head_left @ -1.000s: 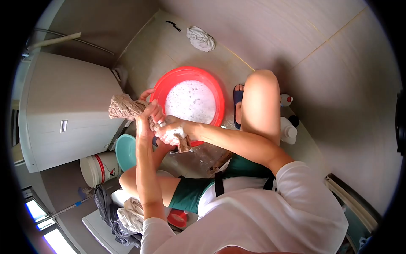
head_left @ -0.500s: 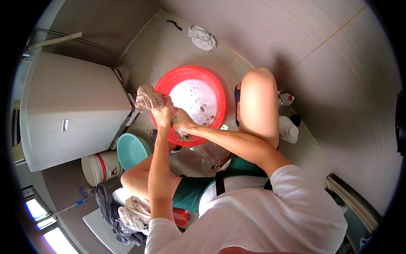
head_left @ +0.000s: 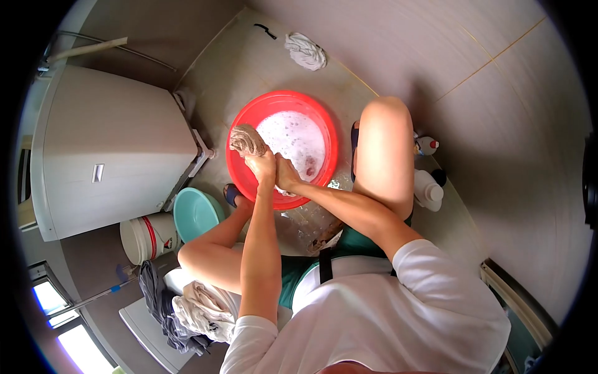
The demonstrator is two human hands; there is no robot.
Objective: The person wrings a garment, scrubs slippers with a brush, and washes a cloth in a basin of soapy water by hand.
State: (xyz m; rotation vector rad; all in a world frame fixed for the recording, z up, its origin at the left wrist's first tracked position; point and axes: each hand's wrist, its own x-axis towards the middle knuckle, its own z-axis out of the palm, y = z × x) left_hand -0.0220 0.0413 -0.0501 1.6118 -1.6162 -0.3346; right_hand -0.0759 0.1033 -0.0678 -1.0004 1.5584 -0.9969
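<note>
A wet, bunched brown cloth (head_left: 248,139) is gripped over the near left part of a red basin (head_left: 331,131). My left hand (head_left: 261,166) is closed around it, and the bulk of the cloth bulges out beyond the fist. Close against it, my right hand (head_left: 287,175) is closed on the cloth's other end, with a little fabric showing below. White suds (head_left: 293,137) cover the water in the basin under my hands.
Left of the basin are a teal basin (head_left: 194,213), a white bucket (head_left: 132,242) and a white appliance (head_left: 118,156). A white cloth bundle (head_left: 305,51) lies on the floor beyond. White bottles (head_left: 428,190) stand right of my knee. Clothes (head_left: 202,308) are piled at lower left.
Both hands have moved right with the brown cloth, from the red basin's left rim to over its inside. Less cloth hangs below my right hand now.
</note>
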